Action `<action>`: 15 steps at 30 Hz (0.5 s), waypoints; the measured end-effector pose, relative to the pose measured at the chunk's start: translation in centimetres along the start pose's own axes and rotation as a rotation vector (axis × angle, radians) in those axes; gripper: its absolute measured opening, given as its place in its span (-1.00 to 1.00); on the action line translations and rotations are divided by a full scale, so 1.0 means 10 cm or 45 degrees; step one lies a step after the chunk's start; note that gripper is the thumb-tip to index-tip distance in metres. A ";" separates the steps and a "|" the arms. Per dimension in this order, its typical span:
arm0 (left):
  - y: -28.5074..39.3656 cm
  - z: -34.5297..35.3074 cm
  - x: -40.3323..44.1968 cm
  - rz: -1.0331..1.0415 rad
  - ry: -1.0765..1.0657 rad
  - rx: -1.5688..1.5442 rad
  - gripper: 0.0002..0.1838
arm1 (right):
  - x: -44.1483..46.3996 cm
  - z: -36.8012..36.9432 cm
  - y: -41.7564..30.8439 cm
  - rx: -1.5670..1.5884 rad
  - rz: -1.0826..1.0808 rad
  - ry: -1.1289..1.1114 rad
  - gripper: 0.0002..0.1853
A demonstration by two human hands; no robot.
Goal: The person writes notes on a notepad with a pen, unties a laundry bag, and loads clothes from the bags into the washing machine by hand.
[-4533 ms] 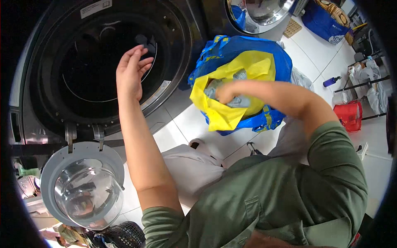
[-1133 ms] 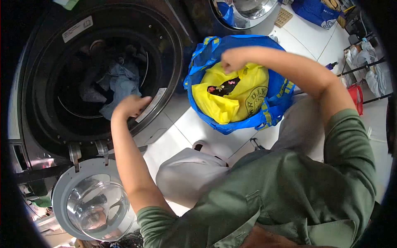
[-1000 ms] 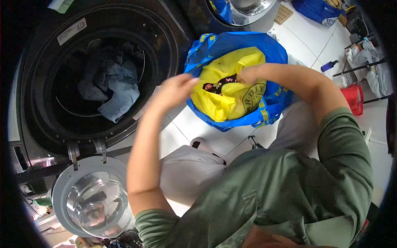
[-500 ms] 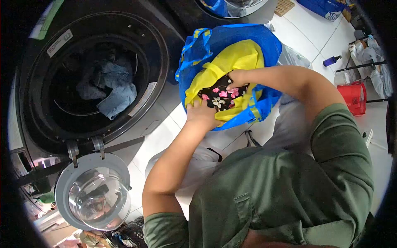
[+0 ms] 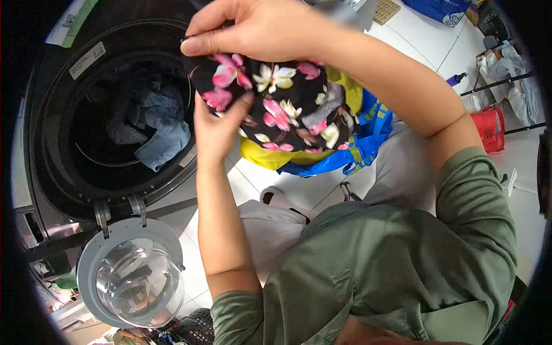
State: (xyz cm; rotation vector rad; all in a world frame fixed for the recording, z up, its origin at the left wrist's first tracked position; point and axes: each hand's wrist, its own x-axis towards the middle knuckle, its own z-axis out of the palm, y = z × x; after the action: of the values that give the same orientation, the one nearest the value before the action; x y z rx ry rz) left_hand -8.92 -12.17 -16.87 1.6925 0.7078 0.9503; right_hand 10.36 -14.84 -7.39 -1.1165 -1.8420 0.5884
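- Working with both bare hands here, front-loading machine [image 5: 43, 167] over at 9 to 10 o'clock and bags around 1 o'clock.
- Got the black floral cloth [image 5: 276, 118] up at 12 o'clock, bunched and spread between the hands and the yellow bag [image 5: 261, 155]. Outside the drum [image 5: 95, 135], but just beside the opening at its near end.
- Right hand [image 5: 253, 29], near 12 o'clock: closed on the cloth's upper edge, pinching with thumb and fingers.
- Left hand [image 5: 215, 129], at about 10 o'clock: also gripping, thumb pressed on the front of the cloth, lower down.
- Done, going by the look of it: blue denim clothing [image 5: 164, 123] lying inside the drum, loosely crumpled, one part hanging toward the near rim. Can't tell how many pieces.
- Not done: floral cloth in hand rather than in the drum. Probably about midway, at a guess.
- Can't see into the yellow bag, with the cloth covering its mouth, so no telling how full. Sitting inside the big blue bag [image 5: 329, 166], on the white tiled floor [image 5: 241, 184].
- Round door [image 5: 89, 261] hanging wide open at 8 o'clock, hinges toward the machine.
- Off to the side, near 2 to 3 o'clock: a red bag [image 5: 489, 129], well apart from the hands.
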 end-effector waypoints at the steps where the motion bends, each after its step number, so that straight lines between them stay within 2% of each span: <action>1: 0.11 -0.08 0.00 -0.161 0.056 0.093 -0.63 | -0.07 -0.12 -0.15 -0.377 -0.270 0.194 -0.79; 2: 0.08 -0.17 0.07 0.126 0.112 0.191 -0.77 | -0.09 -0.19 -0.16 -0.850 -0.402 0.306 -0.79; 4: 0.15 -0.38 0.05 0.386 0.296 0.816 -0.82 | -0.06 -0.30 -0.08 -0.791 -0.154 0.287 -0.81; 6: 0.33 -0.44 0.01 0.490 0.357 1.024 -0.79 | -0.09 -0.36 -0.07 -1.086 -0.085 0.256 -0.79; 7: 0.39 -0.45 0.00 0.540 0.389 1.123 -0.78 | -0.10 -0.37 -0.09 -1.098 0.033 0.193 -0.76; 10: 0.48 -0.62 0.05 0.786 0.731 0.838 -0.74 | -0.08 -0.37 -0.39 -0.685 -0.007 0.006 -0.73; 11: 0.62 -0.68 0.04 0.587 0.818 0.371 -0.74 | 0.05 -0.32 -0.13 -0.605 -0.177 0.076 -0.80; 12: 0.76 -0.73 0.02 0.451 0.955 -0.143 -0.74 | 0.09 -0.18 -0.02 -0.543 -0.228 0.051 -0.73; 13: 0.87 -0.83 0.01 0.429 1.043 -0.389 -0.74 | 0.11 -0.04 0.07 -0.480 -0.279 0.028 -0.62; 15: 1.08 -1.10 -0.11 0.495 1.101 -0.441 -0.75 | 0.03 0.47 0.39 -0.320 -0.357 0.018 -0.44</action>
State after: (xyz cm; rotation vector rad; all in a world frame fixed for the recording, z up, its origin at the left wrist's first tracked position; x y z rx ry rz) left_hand -18.84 -10.94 -5.04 1.0829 0.7010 2.0054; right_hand 8.02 -12.49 -12.52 -0.9919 -2.0550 0.1900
